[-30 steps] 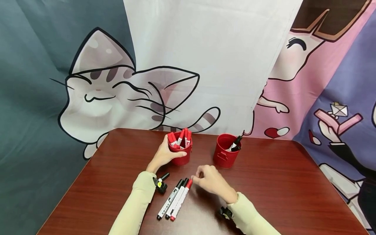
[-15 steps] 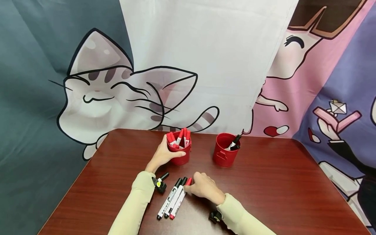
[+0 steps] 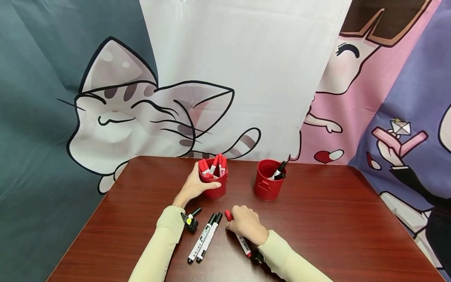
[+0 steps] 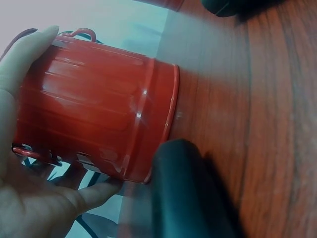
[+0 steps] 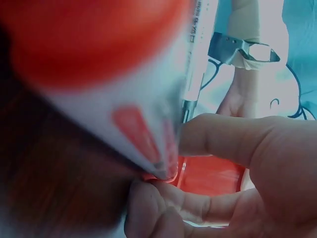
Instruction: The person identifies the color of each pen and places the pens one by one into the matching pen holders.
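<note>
Right hand [image 3: 245, 227] grasps the red-capped marker [image 3: 239, 235] near table [image 3: 334, 219] centre; it should lift clear of the two black-capped markers [image 3: 206, 243] and drop cap-up. Left hand [image 3: 193, 186] grip wraps the left red cup [image 3: 215, 184], about four red markers inside; right red cup [image 3: 268, 185] holds two black ones.

Glossy ribbed red metal bucket [image 4: 99, 109], polished wood-grain table [image 3: 334, 219], printed cloth backdrop [image 3: 246, 58]
</note>
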Demonstrator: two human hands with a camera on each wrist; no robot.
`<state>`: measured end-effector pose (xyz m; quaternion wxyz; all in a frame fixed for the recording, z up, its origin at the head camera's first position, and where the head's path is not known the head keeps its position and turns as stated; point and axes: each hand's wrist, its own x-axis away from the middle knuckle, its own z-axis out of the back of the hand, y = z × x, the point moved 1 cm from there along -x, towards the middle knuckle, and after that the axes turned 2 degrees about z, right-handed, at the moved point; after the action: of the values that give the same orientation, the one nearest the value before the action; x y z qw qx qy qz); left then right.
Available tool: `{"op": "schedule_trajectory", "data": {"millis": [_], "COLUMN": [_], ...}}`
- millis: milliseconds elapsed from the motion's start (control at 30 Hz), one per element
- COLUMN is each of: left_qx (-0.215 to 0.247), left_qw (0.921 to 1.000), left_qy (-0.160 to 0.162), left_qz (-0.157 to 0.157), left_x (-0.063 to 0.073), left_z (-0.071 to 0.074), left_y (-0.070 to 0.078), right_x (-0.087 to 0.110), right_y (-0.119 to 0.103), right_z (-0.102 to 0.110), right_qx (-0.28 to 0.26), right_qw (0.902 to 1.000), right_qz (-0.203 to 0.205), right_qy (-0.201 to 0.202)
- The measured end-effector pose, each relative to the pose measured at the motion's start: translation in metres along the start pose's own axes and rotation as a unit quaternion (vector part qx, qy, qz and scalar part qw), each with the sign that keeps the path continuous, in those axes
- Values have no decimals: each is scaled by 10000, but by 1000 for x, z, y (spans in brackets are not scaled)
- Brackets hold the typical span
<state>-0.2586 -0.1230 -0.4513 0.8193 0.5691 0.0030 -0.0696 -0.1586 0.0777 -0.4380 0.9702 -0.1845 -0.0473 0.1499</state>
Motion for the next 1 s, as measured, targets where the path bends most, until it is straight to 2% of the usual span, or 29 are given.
{"op": "schedule_trajectory", "data": {"millis": [267,400,500,567,633,733,800,900,1000], "left_qx": [-31,-25,-24,19,4,-9,-58,-110,-214], "left_qw": [10000,10000,10000,10000,10000,10000,9999,9998,9996], "left_qy": [-27,-36,10,-37,-11,11,104,124,121], "left_qz": [-17,-36,-38,-18,-2,30,-6,-53,-125], "left_x": [1,1,0,4,4,5,1,1,-1], "left_z": [2,1,1,2,2,3,1,2,3], "left_y": [1,1,0,8,8,9,2,1,0], "right_x": [-2,-4,-6,-7,-8,-9,-9,-11,-16], "right_y": [4,7,11,13,14,14,14,13,11], "right_z": [6,9,14,17,19,22,25,29,36], "right_qx": [-345,-762,-1229,-1577,-1956,-2623,-3012,-3393,-3428], "right_qw": [9987,9969,9921,9859,9769,9572,9435,9267,9200], "right_qz": [-264,-184,143,411,643,903,1023,1205,1378], "right_qy": [-258,-54,210,390,574,823,929,1079,1310]}}
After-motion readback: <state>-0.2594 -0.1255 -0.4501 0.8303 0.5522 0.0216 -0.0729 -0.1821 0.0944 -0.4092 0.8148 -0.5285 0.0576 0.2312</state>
